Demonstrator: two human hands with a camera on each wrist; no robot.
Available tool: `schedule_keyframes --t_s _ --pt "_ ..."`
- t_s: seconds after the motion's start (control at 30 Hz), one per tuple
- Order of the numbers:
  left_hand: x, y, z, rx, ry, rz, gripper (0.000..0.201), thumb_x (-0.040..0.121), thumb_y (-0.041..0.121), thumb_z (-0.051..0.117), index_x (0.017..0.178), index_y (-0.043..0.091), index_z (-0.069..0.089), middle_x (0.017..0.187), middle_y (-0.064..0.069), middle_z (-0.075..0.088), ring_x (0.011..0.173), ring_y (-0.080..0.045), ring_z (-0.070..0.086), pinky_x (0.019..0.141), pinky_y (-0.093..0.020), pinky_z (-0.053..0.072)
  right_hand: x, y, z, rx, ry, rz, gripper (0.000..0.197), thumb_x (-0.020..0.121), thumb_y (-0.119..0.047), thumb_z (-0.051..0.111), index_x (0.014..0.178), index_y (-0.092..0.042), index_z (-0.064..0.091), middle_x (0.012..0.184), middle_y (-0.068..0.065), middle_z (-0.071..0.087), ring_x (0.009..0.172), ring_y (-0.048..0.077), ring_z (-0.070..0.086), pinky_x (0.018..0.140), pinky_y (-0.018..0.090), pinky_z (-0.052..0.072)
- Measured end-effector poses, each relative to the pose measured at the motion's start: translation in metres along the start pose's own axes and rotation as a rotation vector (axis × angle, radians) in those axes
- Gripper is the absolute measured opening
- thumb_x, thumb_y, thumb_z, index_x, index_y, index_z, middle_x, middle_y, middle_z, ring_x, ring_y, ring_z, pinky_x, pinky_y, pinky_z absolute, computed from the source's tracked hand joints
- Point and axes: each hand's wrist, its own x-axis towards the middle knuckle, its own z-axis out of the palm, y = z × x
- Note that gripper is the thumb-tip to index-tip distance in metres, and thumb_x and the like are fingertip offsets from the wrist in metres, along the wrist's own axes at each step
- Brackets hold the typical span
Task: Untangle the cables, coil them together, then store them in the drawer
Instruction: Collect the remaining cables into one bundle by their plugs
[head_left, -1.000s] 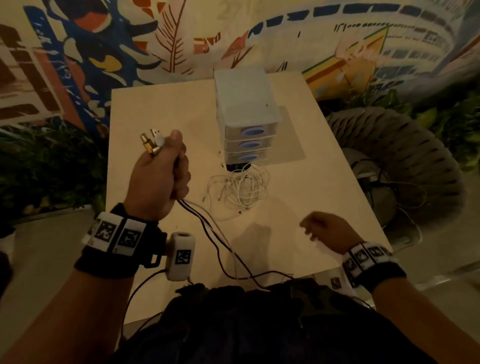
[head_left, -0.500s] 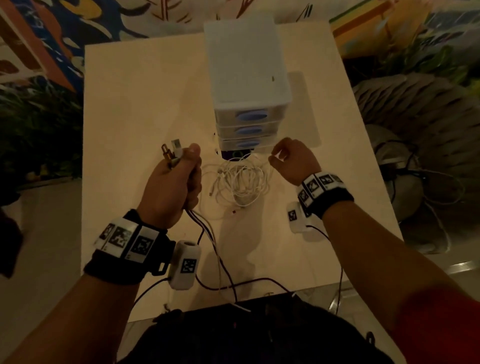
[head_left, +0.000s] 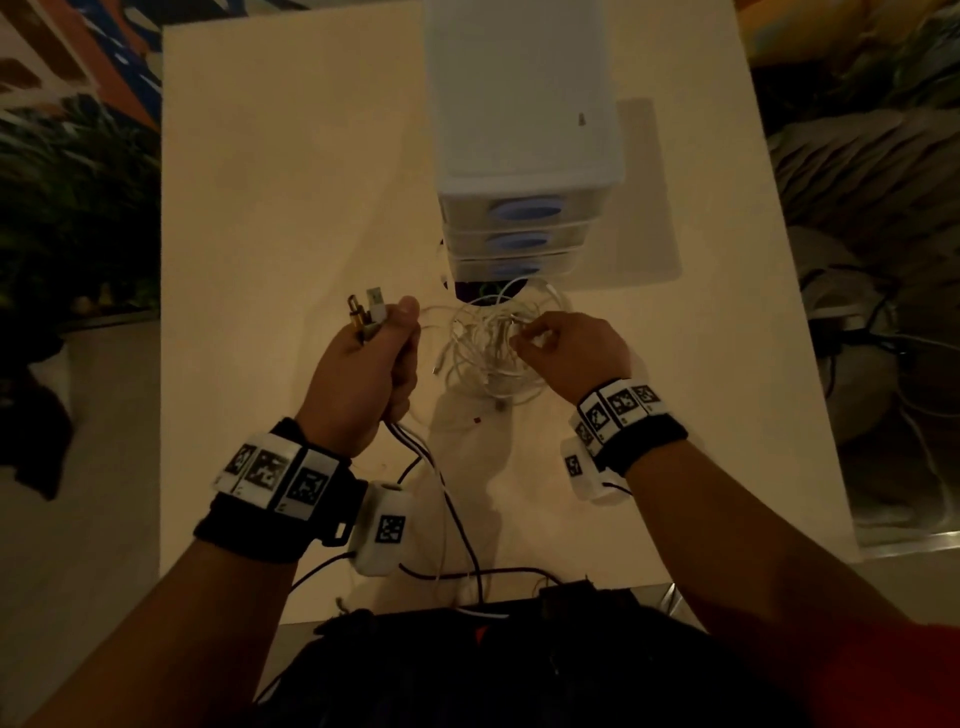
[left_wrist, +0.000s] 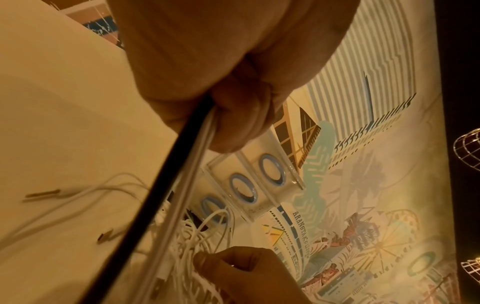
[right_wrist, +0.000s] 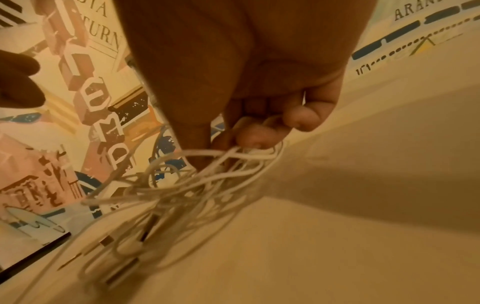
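White strands pinched in right hand (head_left: 569, 349), thumb and curled fingertips (right_wrist: 302, 120) closed on a few loops at top of white cable tangle (head_left: 491, 348); rest of tangle lies loose on table (head_left: 291, 208), spread just below the fingers, several plug ends sticking out of the heap. Left hand (head_left: 363, 379) is a closed fist, gripping a bundle of cables (head_left: 415, 449), one black plus white ones, thumb on top; connector ends (head_left: 366, 317), one gold-coloured and one white USB type, poke up out of the fist above the thumb. Left wrist view shows bundle (left_wrist: 166, 205) exiting bottom of fist, black strand beside white strands, running down toward camera. From the fist the bundle trails down over table to near edge, black strand curving across in front of person's dark clothing. Hands are near each other, left of tangle and on it, not touching. Drawer unit (head_left: 519, 130), white plastic, three drawers with blue oval handles, stands on table just beyond tangle; all three drawers look closed, bottom one (head_left: 511, 267) right behind the cable loops. Tracking bands with black-white markers on both wrists. Painted mural wall around table, dim light.
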Motion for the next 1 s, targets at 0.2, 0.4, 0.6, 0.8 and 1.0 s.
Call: schedule_keyframes --t_s 0.2,0.4,0.6,0.8,1.0 --pt "-0.001 -0.005 0.003 0.011 -0.028 -0.007 0.040 0.106 0.037 0.044 0.070 0.020 0.043 0.053 0.004 0.024 0.042 -0.013 0.015 0.043 -0.021 0.017 0.003 -0.013 0.000 -0.079 -0.012 0.033 0.034 0.086 -0.060 0.063 0.098 -0.029 0.071 0.102 -0.001 0.073 0.098 0.025 0.067 0.080 0.033 0.050" --pt "-0.002 -0.017 0.011 0.151 -0.083 0.023 0.042 0.107 0.039 0.043 0.075 0.013 0.052 0.050 0.005 0.028 0.041 -0.013 0.019 0.044 -0.023 0.021 -0.002 -0.023 -0.001 -0.126 -0.052 0.005 0.036 0.090 -0.050 0.059 0.103 -0.018 0.069 0.105 0.008 0.072 0.098 0.031 0.066 0.080 0.036 0.050" --pt "0.001 -0.025 0.023 0.494 -0.123 0.088 0.033 0.103 0.042 0.050 0.108 0.020 0.074 0.044 0.011 0.048 0.040 -0.002 0.043 0.049 -0.023 0.033 -0.018 -0.012 -0.006 -0.053 -0.103 -0.112 0.029 0.086 -0.048 0.066 0.096 -0.021 0.064 0.090 0.005 0.069 0.087 0.026 0.063 0.072 0.034 0.048" --pt "0.020 -0.038 0.038 0.654 -0.064 0.099 0.026 0.103 0.031 0.053 0.121 0.021 0.070 0.111 -0.002 0.071 0.099 -0.015 0.064 0.086 -0.028 0.045 -0.032 -0.008 -0.007 0.068 -0.118 -0.187 0.023 0.087 -0.039 0.068 0.097 -0.018 0.065 0.094 0.003 0.070 0.085 0.023 0.062 0.076 0.037 0.051" --pt "0.026 -0.041 0.034 0.691 -0.040 0.109 0.029 0.104 0.023 0.052 0.130 0.021 0.065 0.135 -0.005 0.063 0.125 -0.022 0.057 0.104 -0.028 0.041 -0.036 0.006 -0.006 0.269 -0.155 -0.155 0.028 0.092 -0.030 0.066 0.120 -0.027 0.068 0.099 -0.006 0.073 0.090 0.013 0.066 0.084 0.027 0.049"
